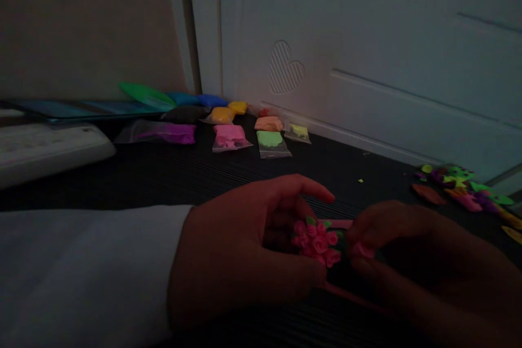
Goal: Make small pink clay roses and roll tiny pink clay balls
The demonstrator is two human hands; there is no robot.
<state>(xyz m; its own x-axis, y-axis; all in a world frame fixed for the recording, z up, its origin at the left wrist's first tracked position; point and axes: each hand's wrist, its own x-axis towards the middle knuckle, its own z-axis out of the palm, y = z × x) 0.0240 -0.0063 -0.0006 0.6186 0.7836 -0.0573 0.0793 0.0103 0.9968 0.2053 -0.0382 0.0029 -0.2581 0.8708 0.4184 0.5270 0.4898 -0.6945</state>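
Pink roses [318, 242], clustered with green leaves [310, 221], sit at five o'clock in view, the left hand [240, 258] curled round and gripping them! At their three o'clock, the right hand [444, 266] pinches another pink piece [364, 250]; a clear bag of green stuff [269, 140] lies at eleven.

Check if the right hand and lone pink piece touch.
Touching: the head view shows the right hand pinching the pink piece between thumb and finger.
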